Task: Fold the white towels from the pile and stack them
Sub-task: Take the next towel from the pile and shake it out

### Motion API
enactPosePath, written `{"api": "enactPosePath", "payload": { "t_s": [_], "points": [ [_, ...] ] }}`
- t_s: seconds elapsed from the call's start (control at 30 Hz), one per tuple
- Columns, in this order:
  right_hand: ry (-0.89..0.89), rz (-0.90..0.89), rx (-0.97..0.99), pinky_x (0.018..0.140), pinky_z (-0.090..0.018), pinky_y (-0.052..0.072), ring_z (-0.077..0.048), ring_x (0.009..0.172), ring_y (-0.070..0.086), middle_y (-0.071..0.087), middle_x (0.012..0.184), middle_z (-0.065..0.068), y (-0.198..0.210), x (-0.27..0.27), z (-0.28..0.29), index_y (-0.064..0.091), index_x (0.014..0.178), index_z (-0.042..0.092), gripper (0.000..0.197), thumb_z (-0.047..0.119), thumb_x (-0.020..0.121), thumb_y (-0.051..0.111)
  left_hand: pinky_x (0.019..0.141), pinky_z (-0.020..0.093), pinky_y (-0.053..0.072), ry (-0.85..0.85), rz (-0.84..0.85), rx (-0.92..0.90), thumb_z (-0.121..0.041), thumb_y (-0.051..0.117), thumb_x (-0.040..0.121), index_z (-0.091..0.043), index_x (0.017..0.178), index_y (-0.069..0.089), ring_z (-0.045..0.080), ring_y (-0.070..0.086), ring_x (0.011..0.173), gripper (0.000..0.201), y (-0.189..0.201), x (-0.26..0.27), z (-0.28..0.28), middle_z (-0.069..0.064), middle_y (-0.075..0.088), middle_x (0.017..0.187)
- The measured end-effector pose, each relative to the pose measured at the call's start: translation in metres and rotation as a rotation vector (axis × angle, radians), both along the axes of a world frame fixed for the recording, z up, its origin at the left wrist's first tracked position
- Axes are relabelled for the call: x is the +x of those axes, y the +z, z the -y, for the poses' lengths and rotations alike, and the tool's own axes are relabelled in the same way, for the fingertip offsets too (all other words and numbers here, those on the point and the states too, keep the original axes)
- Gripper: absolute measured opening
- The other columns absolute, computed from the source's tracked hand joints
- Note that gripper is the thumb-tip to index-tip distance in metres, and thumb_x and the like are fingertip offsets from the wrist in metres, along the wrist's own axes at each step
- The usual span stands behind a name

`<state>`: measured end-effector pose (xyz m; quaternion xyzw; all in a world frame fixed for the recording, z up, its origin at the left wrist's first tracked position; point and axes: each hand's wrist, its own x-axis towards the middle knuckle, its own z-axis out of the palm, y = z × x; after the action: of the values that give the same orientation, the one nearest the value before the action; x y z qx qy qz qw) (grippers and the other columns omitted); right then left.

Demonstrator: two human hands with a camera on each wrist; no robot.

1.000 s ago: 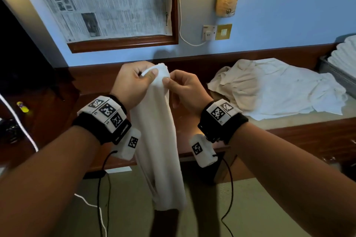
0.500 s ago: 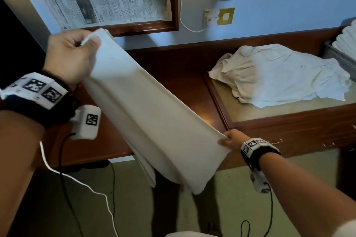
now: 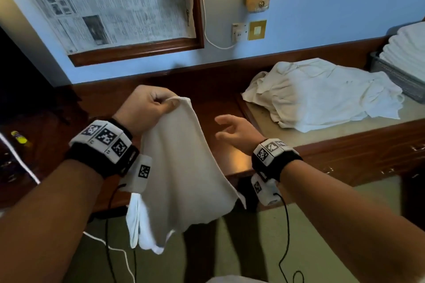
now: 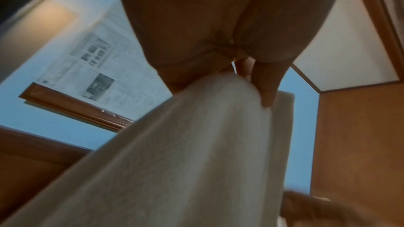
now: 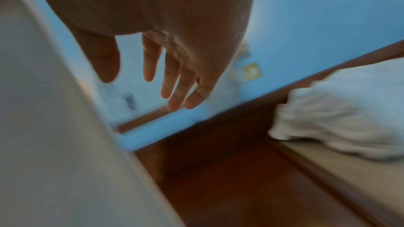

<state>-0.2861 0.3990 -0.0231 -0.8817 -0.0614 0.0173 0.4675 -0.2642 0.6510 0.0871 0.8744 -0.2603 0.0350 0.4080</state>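
Head view: the left hand (image 3: 147,104) pinches the top edge of a white towel (image 3: 181,167) at frame centre, its fingers (image 4: 265,82) curled around the cloth; the towel hangs folded in front of the wooden tabletop (image 3: 220,108). The right hand (image 3: 239,132), just right of the towel, holds nothing, with fingers (image 5: 174,82) spread and relaxed. A crumpled towel pile (image 3: 326,92) lies on the tabletop at right. Folded towels (image 3: 407,50) sit stacked in a basket (image 3: 397,76) at the upper right edge.
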Motion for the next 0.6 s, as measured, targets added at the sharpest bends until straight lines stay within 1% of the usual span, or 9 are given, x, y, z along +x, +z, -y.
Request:
{"api": "enactPosePath", "payload": {
  "t_s": [0.07, 0.17, 0.23, 0.33, 0.4, 0.47, 0.5, 0.53, 0.6],
  "points": [
    [0.139, 0.049, 0.174, 0.090, -0.028, 0.053, -0.012, 0.106, 0.062, 0.062, 0.127, 0.000, 0.038, 0.004, -0.027, 0.057, 0.132, 0.022, 0.045, 0.018, 0.089, 0.072, 0.072, 0.025, 0.054, -0.038, -0.015, 0.037, -0.013, 0.062, 0.098, -0.008, 0.102, 0.076, 0.014, 0.068, 0.083, 0.015, -0.005, -0.005, 0.011, 0.009, 0.074, 0.093],
    [0.189, 0.211, 0.226, 0.082, -0.038, 0.055, -0.011, 0.085, 0.063, 0.071, 0.095, -0.013, 0.065, 0.011, -0.048, 0.069, 0.100, 0.005, 0.010, 0.011, 0.092, 0.067, 0.072, 0.037, 0.054, -0.014, -0.002, 0.021, -0.013, 0.063, 0.097, -0.009, 0.099, 0.076, 0.026, 0.066, 0.083, 0.013, -0.006, -0.007, 0.009, 0.014, 0.073, 0.089],
    [0.170, 0.249, 0.209, 0.074, -0.039, 0.052, -0.012, 0.074, 0.057, 0.066, 0.080, -0.014, 0.071, 0.017, -0.056, 0.069, 0.090, -0.001, 0.014, 0.011, 0.094, 0.065, 0.071, 0.042, 0.053, 0.025, 0.026, -0.006, -0.013, 0.063, 0.098, -0.007, 0.096, 0.075, 0.030, 0.065, 0.081, 0.014, -0.006, -0.007, 0.002, 0.018, 0.072, 0.088],
    [0.175, 0.290, 0.237, 0.067, -0.038, 0.049, -0.016, 0.070, 0.053, 0.061, 0.076, -0.018, 0.080, 0.019, -0.073, 0.066, 0.085, -0.003, 0.021, 0.016, 0.094, 0.064, 0.065, 0.034, 0.051, 0.100, 0.037, -0.098, -0.015, 0.063, 0.098, -0.010, 0.090, 0.074, 0.017, 0.064, 0.071, 0.014, -0.006, -0.007, -0.009, 0.014, 0.071, 0.085],
    [0.138, 0.335, 0.236, 0.065, -0.040, 0.049, -0.017, 0.068, 0.052, 0.061, 0.075, -0.022, 0.087, 0.022, -0.083, 0.065, 0.082, -0.002, 0.021, 0.016, 0.093, 0.064, 0.065, 0.028, 0.050, 0.130, 0.000, -0.188, -0.022, 0.066, 0.097, -0.013, 0.087, 0.072, 0.009, 0.062, 0.071, 0.014, -0.013, -0.009, -0.016, 0.013, 0.069, 0.081],
    [0.095, 0.378, 0.260, 0.067, -0.040, 0.049, -0.015, 0.068, 0.051, 0.061, 0.074, -0.019, 0.096, 0.026, -0.090, 0.066, 0.082, -0.001, 0.018, 0.014, 0.092, 0.063, 0.065, 0.032, 0.051, 0.151, -0.074, -0.342, -0.035, 0.071, 0.091, -0.008, 0.088, 0.071, 0.015, 0.062, 0.073, 0.027, -0.026, -0.014, -0.020, 0.019, 0.068, 0.082],
    [0.075, 0.397, 0.276, 0.068, -0.041, 0.049, -0.016, 0.068, 0.051, 0.062, 0.076, -0.019, 0.102, 0.029, -0.091, 0.067, 0.082, 0.001, 0.017, 0.015, 0.092, 0.063, 0.064, 0.033, 0.051, 0.179, -0.110, -0.418, -0.041, 0.072, 0.087, -0.008, 0.088, 0.071, 0.017, 0.062, 0.074, 0.034, -0.035, -0.018, -0.020, 0.017, 0.069, 0.082],
    [0.055, 0.417, 0.285, 0.070, -0.041, 0.050, -0.016, 0.069, 0.052, 0.063, 0.078, -0.019, 0.107, 0.030, -0.091, 0.068, 0.083, 0.003, 0.017, 0.017, 0.092, 0.062, 0.064, 0.032, 0.051, 0.214, -0.142, -0.485, -0.045, 0.073, 0.083, -0.010, 0.087, 0.070, 0.016, 0.062, 0.074, 0.035, -0.044, -0.021, -0.019, 0.011, 0.070, 0.080],
    [0.023, 0.460, 0.292, 0.073, -0.038, 0.050, -0.015, 0.072, 0.054, 0.066, 0.083, -0.017, 0.118, 0.030, -0.088, 0.070, 0.087, 0.006, 0.016, 0.018, 0.094, 0.062, 0.065, 0.029, 0.052, 0.254, -0.186, -0.580, -0.037, 0.076, 0.083, -0.014, 0.086, 0.069, 0.012, 0.063, 0.072, 0.024, -0.059, -0.025, -0.015, -0.001, 0.071, 0.078]
  ]
}}
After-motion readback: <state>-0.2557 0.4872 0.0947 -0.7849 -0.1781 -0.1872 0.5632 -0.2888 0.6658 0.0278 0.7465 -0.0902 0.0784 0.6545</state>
